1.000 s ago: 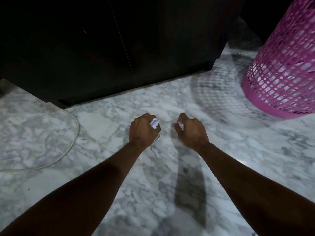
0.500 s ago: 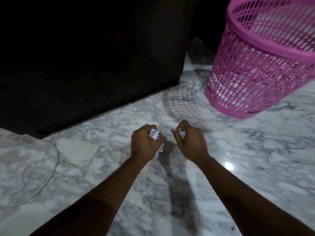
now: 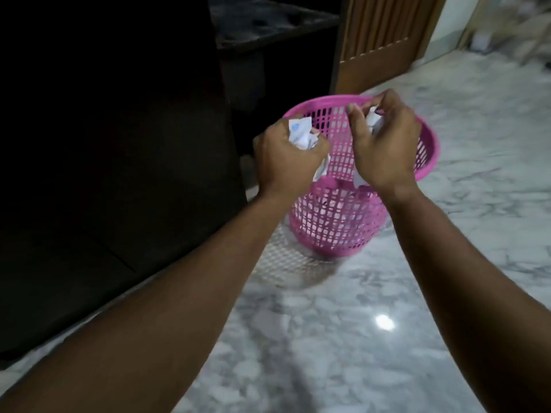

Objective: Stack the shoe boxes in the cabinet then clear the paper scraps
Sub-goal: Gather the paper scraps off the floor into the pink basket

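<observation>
Over pink basket (image 3: pixel 334 222): crumpled white paper scraps (image 3: pixel 301 134) gripped in both hands (image 3: pixel 286 162).

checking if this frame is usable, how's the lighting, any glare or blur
Head view: dim overall; the dark cabinet is nearly black with no detail. A small glare spot sits on the marble floor. The pink basket casts a mesh shadow on the floor. The far right background is motion-smeared; both hands, left and right, are slightly soft.

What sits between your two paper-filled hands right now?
Head view: only the pink mesh plastic basket's inner wall shows between left hand and right hand.
</observation>
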Motion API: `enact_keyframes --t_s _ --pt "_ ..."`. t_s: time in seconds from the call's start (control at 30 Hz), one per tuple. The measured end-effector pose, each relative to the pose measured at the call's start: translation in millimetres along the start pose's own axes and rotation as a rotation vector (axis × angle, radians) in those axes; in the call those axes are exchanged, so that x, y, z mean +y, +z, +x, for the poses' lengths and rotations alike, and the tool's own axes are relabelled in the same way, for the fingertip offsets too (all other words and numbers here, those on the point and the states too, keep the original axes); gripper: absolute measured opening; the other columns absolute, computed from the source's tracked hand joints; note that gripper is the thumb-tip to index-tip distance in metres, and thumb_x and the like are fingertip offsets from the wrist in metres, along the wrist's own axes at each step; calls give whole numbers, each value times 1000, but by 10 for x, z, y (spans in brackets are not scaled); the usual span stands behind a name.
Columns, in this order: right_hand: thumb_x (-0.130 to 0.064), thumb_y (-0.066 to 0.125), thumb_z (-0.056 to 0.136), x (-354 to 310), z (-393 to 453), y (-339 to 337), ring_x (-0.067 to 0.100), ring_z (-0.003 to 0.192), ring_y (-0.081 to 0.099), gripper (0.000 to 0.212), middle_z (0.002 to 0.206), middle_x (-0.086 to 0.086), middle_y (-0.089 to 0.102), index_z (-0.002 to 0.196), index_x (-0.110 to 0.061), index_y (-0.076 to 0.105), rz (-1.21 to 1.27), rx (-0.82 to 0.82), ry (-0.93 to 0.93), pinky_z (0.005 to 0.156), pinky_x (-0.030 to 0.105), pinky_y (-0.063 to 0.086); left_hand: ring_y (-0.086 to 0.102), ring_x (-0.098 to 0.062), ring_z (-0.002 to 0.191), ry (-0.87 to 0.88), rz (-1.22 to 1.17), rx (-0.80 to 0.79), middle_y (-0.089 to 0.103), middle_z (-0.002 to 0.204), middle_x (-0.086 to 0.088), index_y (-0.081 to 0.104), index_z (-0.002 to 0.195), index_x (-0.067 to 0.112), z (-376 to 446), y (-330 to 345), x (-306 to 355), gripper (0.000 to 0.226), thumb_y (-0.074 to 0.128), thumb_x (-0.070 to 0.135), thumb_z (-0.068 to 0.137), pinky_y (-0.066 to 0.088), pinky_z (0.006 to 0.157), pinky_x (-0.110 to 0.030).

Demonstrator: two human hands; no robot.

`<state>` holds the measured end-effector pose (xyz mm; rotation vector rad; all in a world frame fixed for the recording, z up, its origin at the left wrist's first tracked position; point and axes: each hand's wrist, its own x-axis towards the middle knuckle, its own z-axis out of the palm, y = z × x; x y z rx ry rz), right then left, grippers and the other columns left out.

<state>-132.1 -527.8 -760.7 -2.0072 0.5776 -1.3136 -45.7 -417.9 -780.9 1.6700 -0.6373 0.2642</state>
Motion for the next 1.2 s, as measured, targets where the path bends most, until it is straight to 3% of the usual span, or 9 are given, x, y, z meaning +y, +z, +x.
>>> enact_keyframes --t_s 0.1,0.17,0.27,0.37,0.5,0.6,0.67,1.0,1.2 --pt "-28 64 96 346 436 90 23 78 67 24 82 5 68 92 -4 63 -57 -46 159 69 29 47 71 -21 65 -99 8 -5 70 64 -3 56 60 17 337 430 248 25 78 28 67 51 59 -27" --pt "-24 60 96 579 618 154 30 85 69 17 87 11 70 91 -9 66 -76 -217 275 80 39 56 67 -15 63 -221 4 -48 68 64 3 54 59 18 470 690 297 30 82 25 68 51 60 -29" --pt "-22 51 104 746 688 97 29 93 68 24 105 19 74 105 -9 71 -115 -424 428 82 29 47 64 -12 67 -419 -23 -132 70 76 3 63 70 16 561 982 160 22 85 18 71 47 63 -25" --pt "-23 53 105 802 632 0 22 96 64 27 115 15 73 117 -5 69 -95 -411 417 80 25 40 72 -23 88 -486 25 -164 77 99 -8 72 101 8 576 1113 0 38 88 20 70 54 74 -30" --pt "-29 61 98 908 564 32 23 88 67 27 111 11 74 115 -9 69 -194 -372 436 71 28 50 67 -25 94 -457 254 -372 71 102 -6 68 111 11 510 1162 -202 53 85 44 73 49 76 -30" --pt "-41 59 93 895 574 80 30 88 69 34 101 11 73 108 -13 69 -291 -253 454 79 36 56 53 -36 128 -430 508 -486 58 134 -13 58 131 19 534 1213 -293 82 64 74 70 47 104 -49" --pt "-44 58 95 873 578 100 26 80 64 35 92 7 69 106 -12 67 -340 -222 471 68 29 46 38 -38 138 -382 632 -490 43 145 -13 48 136 24 531 1257 -306 74 54 74 82 34 114 -57" --pt "-33 70 92 825 576 71 20 79 59 26 91 0 62 105 -11 65 -404 -213 493 50 18 26 60 -26 110 -176 531 -445 55 125 -3 58 117 26 504 1129 -201 46 74 50 81 50 86 -34" --pt "-32 68 92 595 591 11 18 78 65 18 97 3 72 101 -16 69 -365 -213 396 63 25 46 62 -22 104 -65 442 -488 60 120 -3 60 105 25 637 711 -63 32 78 38 81 54 88 -36"
